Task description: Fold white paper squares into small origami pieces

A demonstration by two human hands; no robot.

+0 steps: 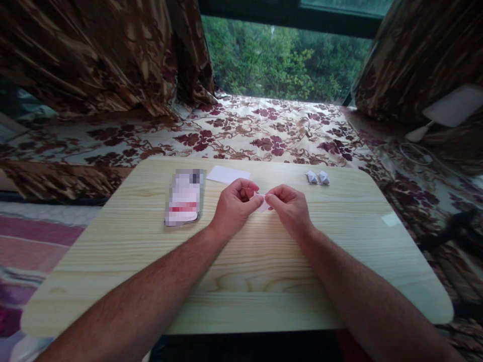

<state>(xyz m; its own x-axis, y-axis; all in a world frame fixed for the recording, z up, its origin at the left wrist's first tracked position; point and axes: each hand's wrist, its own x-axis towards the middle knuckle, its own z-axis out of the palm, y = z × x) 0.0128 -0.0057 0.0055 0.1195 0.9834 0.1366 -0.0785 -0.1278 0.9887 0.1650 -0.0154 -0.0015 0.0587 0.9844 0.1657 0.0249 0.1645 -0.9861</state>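
Observation:
My left hand (236, 203) and my right hand (289, 206) meet over the middle of a light wooden table (241, 281). Both pinch a small piece of white paper (263, 205) between their fingertips, just above the tabletop. Most of the paper is hidden by the fingers. A flat white sheet of paper (228, 174) lies just beyond my left hand. Two small folded white paper shapes (317, 177) sit side by side to the far right of my right hand.
A flat packet (183, 197) with a blurred face lies left of my left hand. Floral cloth (264, 130) covers the ledge beyond the table, with patterned curtains (94, 55) at both sides of a window. A white object and cable (418, 146) lie at right.

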